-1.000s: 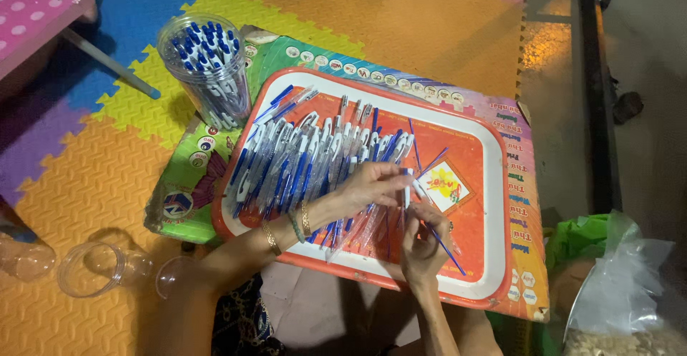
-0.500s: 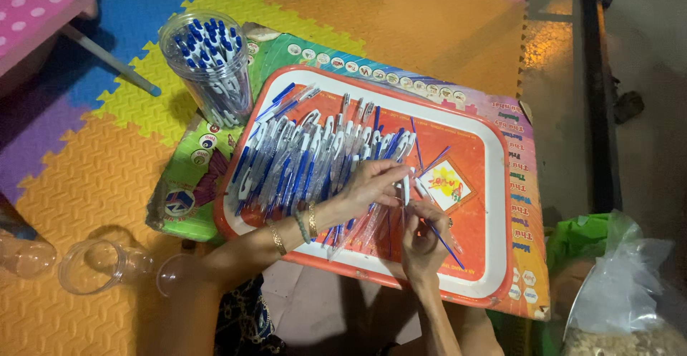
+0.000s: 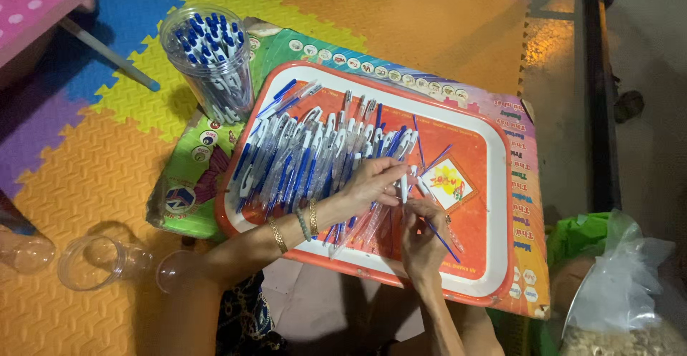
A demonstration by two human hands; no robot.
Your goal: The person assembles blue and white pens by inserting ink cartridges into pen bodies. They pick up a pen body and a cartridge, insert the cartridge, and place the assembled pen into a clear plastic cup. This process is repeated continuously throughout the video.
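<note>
Both hands meet over the orange tray (image 3: pixel 494 184): left hand (image 3: pixel 368 184) and right hand (image 3: pixel 418 236) pinch one pen (image 3: pixel 403 186). Finished pens fill the clear jar (image 3: pixel 209 62); many loose pens (image 3: pixel 308 159) remain on the tray.

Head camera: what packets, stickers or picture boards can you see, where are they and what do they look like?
Picture board: flat under the tray, green at left, round badges along the top edge.
Label: middle of the orange tray, yellow-white diamond.
Clear bag: bottom right, crinkly, tan bits inside.
Green bag: beside it, crumpled.
</note>
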